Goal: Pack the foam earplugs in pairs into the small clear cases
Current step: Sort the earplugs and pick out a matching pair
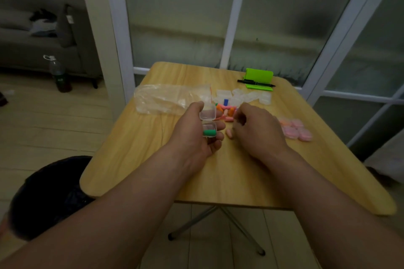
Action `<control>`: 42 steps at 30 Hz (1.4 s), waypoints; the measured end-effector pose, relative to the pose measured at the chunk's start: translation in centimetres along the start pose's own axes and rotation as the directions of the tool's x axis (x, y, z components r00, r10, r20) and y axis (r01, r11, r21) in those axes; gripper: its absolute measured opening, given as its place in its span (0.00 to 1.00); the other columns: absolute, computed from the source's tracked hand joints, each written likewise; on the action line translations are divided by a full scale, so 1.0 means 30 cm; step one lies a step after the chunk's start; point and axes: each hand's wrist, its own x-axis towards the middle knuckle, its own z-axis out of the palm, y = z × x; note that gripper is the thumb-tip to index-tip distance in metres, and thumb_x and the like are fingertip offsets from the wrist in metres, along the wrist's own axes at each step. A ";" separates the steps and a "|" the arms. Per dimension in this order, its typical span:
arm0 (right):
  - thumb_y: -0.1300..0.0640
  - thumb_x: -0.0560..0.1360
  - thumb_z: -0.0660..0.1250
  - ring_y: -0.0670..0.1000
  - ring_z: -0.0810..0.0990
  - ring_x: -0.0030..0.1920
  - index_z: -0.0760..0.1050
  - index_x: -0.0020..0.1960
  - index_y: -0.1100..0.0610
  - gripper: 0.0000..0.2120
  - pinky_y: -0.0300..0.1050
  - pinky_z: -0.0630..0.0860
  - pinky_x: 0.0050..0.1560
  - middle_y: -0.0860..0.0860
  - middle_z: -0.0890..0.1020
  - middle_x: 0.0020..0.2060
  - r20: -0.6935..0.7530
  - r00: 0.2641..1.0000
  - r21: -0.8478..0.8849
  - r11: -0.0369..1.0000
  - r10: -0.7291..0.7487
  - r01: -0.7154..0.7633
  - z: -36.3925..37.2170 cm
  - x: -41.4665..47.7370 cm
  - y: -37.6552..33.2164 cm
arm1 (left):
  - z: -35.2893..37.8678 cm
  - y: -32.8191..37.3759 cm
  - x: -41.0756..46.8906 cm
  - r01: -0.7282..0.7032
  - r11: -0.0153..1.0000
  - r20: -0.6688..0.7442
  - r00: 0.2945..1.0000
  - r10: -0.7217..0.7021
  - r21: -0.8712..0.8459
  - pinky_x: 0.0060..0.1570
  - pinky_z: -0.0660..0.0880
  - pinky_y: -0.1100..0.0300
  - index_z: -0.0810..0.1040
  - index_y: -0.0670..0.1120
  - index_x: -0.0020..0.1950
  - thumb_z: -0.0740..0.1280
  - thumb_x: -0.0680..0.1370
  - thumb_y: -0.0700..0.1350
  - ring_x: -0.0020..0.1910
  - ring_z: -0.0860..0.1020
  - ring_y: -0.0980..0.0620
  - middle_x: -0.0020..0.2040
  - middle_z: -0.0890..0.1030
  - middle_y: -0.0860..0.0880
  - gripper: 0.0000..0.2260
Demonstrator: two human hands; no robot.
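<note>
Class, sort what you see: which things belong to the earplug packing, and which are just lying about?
Job: open clear case in the left hand, green earplug inside it, loose earplugs, empty cases, filled cases.
Lying about: black pen, green stand, plastic bottle on the floor.

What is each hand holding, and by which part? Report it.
Left hand grips the open clear case, thumb against the lid, fingers under the base. Right hand's fingers curl over the earplug pile; a hold cannot be told.

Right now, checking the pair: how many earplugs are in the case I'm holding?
1: a green earplug in the base of the open case in the left hand; another may be hidden.
</note>
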 end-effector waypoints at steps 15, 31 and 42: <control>0.52 0.77 0.77 0.44 0.82 0.44 0.82 0.48 0.48 0.04 0.45 0.81 0.47 0.44 0.84 0.41 -0.060 0.997 0.500 0.866 0.045 -0.009 -0.150 -0.089 -0.003 | 0.029 -0.045 -0.015 0.014 1.000 0.078 0.997 -0.016 0.027 0.31 0.71 0.59 0.80 0.45 0.66 0.56 0.85 0.59 0.31 0.74 0.52 0.39 0.78 0.46 0.23; 0.49 0.77 0.76 0.39 0.74 0.47 0.84 0.47 0.46 0.03 0.32 0.67 0.43 0.45 0.75 0.48 0.029 0.998 0.384 0.922 -0.057 0.041 -0.111 -0.143 -0.077 | 0.037 -0.068 -0.010 0.070 0.997 0.101 0.993 -0.068 -0.016 0.40 0.74 0.57 0.82 0.47 0.67 0.58 0.83 0.59 0.44 0.78 0.49 0.52 0.82 0.44 0.22; 0.49 0.77 0.76 0.38 0.76 0.44 0.86 0.50 0.48 0.04 0.27 0.69 0.42 0.47 0.77 0.47 -0.018 0.999 0.446 0.894 -0.032 0.037 -0.083 -0.135 -0.094 | 0.026 -0.049 -0.014 0.068 0.997 0.104 0.992 -0.065 -0.027 0.43 0.74 0.56 0.83 0.47 0.66 0.56 0.84 0.60 0.47 0.79 0.49 0.54 0.84 0.44 0.24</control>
